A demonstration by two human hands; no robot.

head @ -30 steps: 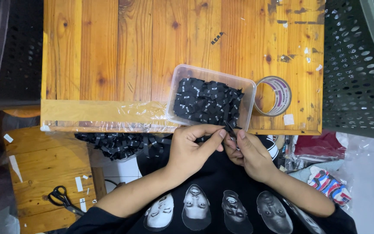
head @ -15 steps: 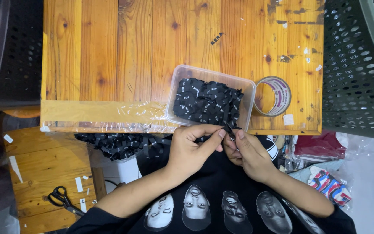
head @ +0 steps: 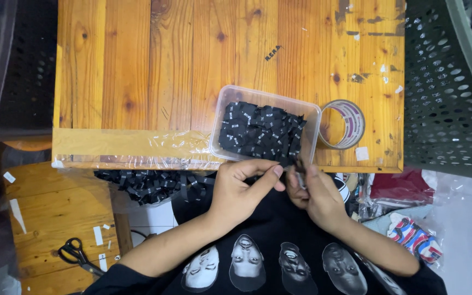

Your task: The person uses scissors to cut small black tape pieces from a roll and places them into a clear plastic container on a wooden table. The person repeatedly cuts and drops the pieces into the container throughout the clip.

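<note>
A clear plastic tub (head: pixel 226 98) full of small black fabric labels (head: pixel 260 131) sits at the near edge of the wooden table (head: pixel 154 65). My right hand (head: pixel 315 194) pinches one small black label (head: pixel 300 168) just below the tub's near right corner. My left hand (head: pixel 244 183) is beside it, fingers curled, with the forefinger stretched toward the same label; whether it touches the label I cannot tell. Both hands hover over a black printed garment (head: pixel 269 262) on my lap.
A roll of clear tape (head: pixel 350 117) lies right of the tub. A strip of black ribbon labels (head: pixel 148 183) hangs below the table edge. Scissors (head: pixel 75 254) lie on a low wooden stool at left. Perforated crates (head: pixel 449 93) flank the table.
</note>
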